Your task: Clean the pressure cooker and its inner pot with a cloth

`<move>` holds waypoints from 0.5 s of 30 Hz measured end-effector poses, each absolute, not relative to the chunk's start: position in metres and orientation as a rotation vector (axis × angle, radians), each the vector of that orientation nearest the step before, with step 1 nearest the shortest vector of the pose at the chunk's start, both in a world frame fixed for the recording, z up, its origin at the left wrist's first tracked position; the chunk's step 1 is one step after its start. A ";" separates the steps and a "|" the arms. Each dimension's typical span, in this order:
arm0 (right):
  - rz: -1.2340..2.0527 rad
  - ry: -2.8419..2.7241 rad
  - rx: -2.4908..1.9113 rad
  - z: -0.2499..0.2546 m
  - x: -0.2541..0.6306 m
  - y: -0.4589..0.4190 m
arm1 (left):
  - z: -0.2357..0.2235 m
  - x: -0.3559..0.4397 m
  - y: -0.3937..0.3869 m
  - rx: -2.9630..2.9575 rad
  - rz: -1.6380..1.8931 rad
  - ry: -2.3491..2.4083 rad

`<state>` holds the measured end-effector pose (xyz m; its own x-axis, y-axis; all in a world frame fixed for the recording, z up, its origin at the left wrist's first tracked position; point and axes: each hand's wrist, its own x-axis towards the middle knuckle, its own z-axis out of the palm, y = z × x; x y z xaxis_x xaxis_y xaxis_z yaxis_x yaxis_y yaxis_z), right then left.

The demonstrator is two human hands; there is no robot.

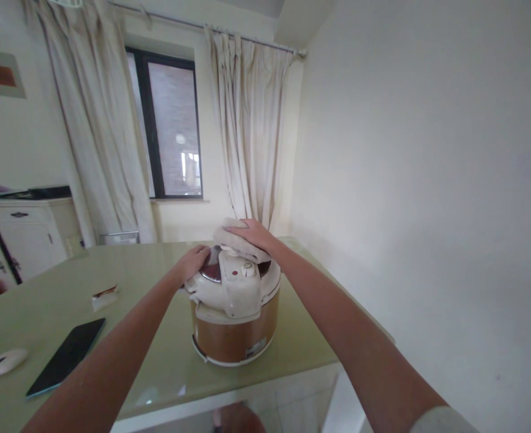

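Note:
A rice cooker (233,337) with a white lid and a brown body stands upright near the table's front edge. My left hand (193,263) is closed on the left side of its lid, fingers curled over the edge. On top of the lid lies a folded, light grey cloth (242,245). My right hand (252,233) presses and holds this cloth against the lid from above, with the fingers reaching across it. The underside of the cloth is hidden. A white housing with a round knob and a small red dot faces me.
The cooker rests on a pale green glossy table (157,373). To the left lie a dark tablet (67,358), a white mouse (6,362) and a small packet (104,297). A wall (418,180) borders the table's right side. Behind are curtains (256,120) and a window (175,126).

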<state>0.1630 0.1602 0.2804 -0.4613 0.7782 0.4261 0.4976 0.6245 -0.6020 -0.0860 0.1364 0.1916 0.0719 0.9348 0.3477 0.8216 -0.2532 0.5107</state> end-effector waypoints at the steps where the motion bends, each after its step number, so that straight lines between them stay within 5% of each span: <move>1: 0.491 -2.145 -1.022 0.280 0.164 0.162 | 0.192 -0.086 0.137 2.168 0.921 1.799; 9: 0.122 -2.151 -1.424 0.295 0.186 0.162 | 0.196 -0.085 0.135 2.225 0.851 1.809; 15: 0.073 -2.495 -0.963 0.298 0.159 0.128 | 0.192 -0.084 0.135 2.198 0.934 1.776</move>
<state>0.1592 0.1281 0.2977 -0.6479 0.6479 0.4006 0.6232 0.7532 -0.2103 -0.0841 0.1350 0.1918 0.0970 0.9269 0.3624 0.8239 -0.2791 0.4933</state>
